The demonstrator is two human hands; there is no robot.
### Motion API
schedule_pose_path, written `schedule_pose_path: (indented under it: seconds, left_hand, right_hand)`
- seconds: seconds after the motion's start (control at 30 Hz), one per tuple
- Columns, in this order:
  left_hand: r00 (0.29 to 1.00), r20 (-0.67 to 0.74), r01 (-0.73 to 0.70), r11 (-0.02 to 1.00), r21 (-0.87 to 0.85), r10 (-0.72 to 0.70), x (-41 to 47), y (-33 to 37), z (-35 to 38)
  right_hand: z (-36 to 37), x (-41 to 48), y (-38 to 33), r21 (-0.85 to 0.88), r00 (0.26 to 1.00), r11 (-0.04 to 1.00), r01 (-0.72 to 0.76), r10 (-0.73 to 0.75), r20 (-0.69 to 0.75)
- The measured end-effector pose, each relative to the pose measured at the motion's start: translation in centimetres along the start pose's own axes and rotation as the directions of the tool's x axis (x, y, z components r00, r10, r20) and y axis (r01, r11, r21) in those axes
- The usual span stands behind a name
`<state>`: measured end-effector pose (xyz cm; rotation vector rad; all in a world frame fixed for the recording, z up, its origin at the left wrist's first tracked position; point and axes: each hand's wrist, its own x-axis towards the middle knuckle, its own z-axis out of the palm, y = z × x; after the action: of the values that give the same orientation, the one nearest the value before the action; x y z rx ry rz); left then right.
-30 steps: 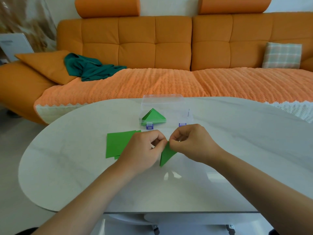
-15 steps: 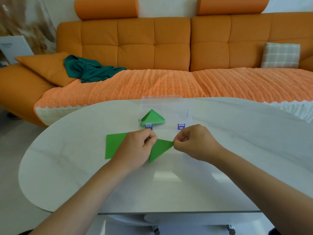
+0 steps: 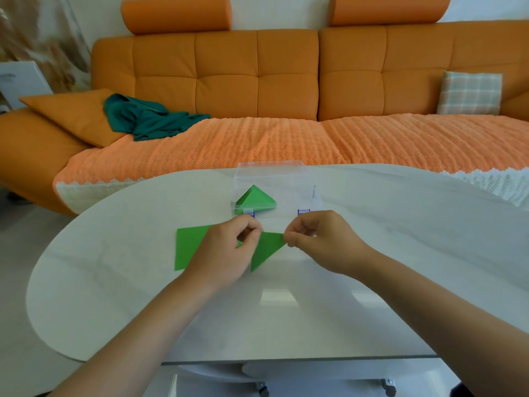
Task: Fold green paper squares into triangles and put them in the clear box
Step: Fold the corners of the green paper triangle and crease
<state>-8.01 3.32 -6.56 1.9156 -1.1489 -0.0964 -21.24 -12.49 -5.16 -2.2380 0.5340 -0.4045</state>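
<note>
Left hand [image 3: 229,250]: at frame centre, curled fingers pinched the left corner of a folded green triangle [image 3: 264,249].
Right hand [image 3: 317,239]: pinched the triangle's right tip.
Flat squares [image 3: 190,246]: lay on the white counter [image 3: 400,253], left of centre, partly under the left hand.
Clear box [image 3: 274,179]: sat just above the hands and held finished triangles [image 3: 256,199] in its left part.

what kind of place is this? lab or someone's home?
Most likely a home living room: a large orange sofa with a plaid cushion and crumpled teal cloth on it, behind a white oval table.
</note>
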Motion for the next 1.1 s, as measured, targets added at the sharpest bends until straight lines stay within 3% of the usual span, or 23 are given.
schedule_pose_path:
  seconds: [0.23,0.57,0.7,0.73,0.8,0.9,1.1]
  left_hand:
    - [0.989,0.050,-0.140,0.986,0.095,0.136,-0.6,1.1,0.2]
    - [0.985,0.166,0.030,0.994,0.104,-0.047,0.6,0.4,-3.0]
    - [0.990,0.111,0.062,0.983,0.171,-0.082,0.9,-1.2,-3.8]
    - [0.993,0.065,0.089,0.985,0.150,-0.099,0.9,-1.5,-3.8]
    - [0.985,-0.005,0.171,0.984,-0.057,-0.172,0.8,-1.4,-3.2]
    - [0.962,0.011,0.260,0.905,-0.337,-0.272,0.3,0.0,-1.1]
    - [0.937,-0.053,0.296,0.864,-0.407,-0.346,0.0,-0.1,0.9]
  right_hand:
    - [0.6,-0.3,-0.7,-0.056,0.997,0.997,0.049,-0.045,0.061]
    - [-0.2,0.2,-0.6,0.004,0.998,1.000,0.020,-0.020,0.064]
    - [-0.3,0.3,-0.1,0.005,0.999,1.000,-0.013,0.013,0.033]
    - [-0.4,0.4,0.0,0.014,0.999,0.999,-0.031,0.030,0.022]
    - [-0.6,0.4,0.2,0.055,0.998,0.996,-0.063,0.063,0.010]
    - [-0.3,0.2,0.0,0.128,0.997,0.989,-0.080,0.080,0.006]
    - [0.3,0.1,-0.2,0.202,0.994,0.974,-0.107,0.104,0.022]
